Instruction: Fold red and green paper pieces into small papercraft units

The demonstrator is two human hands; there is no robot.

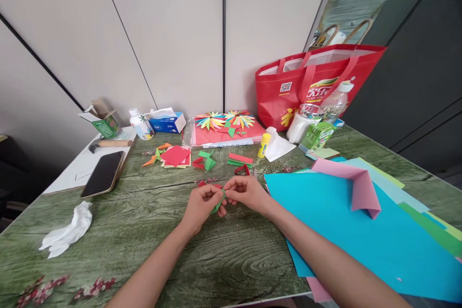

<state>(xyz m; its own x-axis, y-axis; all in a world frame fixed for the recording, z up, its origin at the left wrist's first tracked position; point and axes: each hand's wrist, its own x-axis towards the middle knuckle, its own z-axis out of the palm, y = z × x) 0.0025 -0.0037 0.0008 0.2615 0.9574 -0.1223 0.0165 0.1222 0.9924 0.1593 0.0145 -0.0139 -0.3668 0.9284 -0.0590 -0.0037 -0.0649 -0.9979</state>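
Head view: both hands meet over the middle of the table [231, 269], with a small folded green paper [217, 206] between them. The left hand [200, 207] grips it between thumb and fingers, the other fingertips showing below; the right hand [249, 195] has thumb and forefinger pinched together at its upper edge. Some red [209, 185] shows behind the left fingers; whether it belongs to the same piece, I cannot tell. Beyond lie red squares [176, 155], folded pieces [209, 164], and strips [240, 158], with a glue stick [263, 146] beside a tissue [279, 148]. Partly under the right forearm is a blue sheet [321, 216], a folded pink sheet [364, 192] on top. A phone [103, 173] lies at left.
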